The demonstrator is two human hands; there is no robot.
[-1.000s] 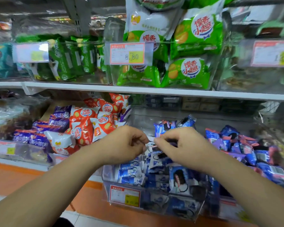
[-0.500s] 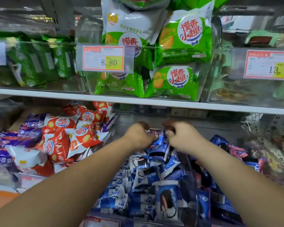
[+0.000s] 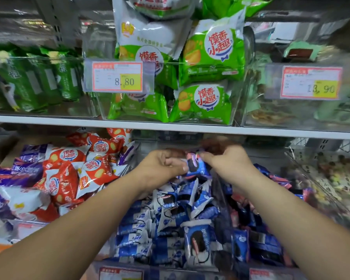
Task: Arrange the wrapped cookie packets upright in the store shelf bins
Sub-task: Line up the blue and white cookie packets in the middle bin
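A clear bin (image 3: 117,269) on the lower shelf holds several small blue-and-white cookie packets (image 3: 170,225), most leaning or lying loose. Both my hands reach to the back of this bin. My left hand (image 3: 160,166) and my right hand (image 3: 228,160) pinch one blue packet with a pink stripe (image 3: 194,165) between them, held upright above the pile. One packet (image 3: 198,241) stands upright at the bin's front. A neighbouring bin on the right holds darker blue and pink packets (image 3: 259,243).
Red and purple snack bags (image 3: 69,174) fill the bin to the left. The white shelf board (image 3: 170,126) hangs close above my hands, carrying bins of green bags (image 3: 208,57) with price tags (image 3: 117,76). A clear divider wall (image 3: 220,195) separates the two blue bins.
My hands have stayed at the back of the bin and now lift a pink-striped blue packet into view between them. The camera has moved closer and a little lower.
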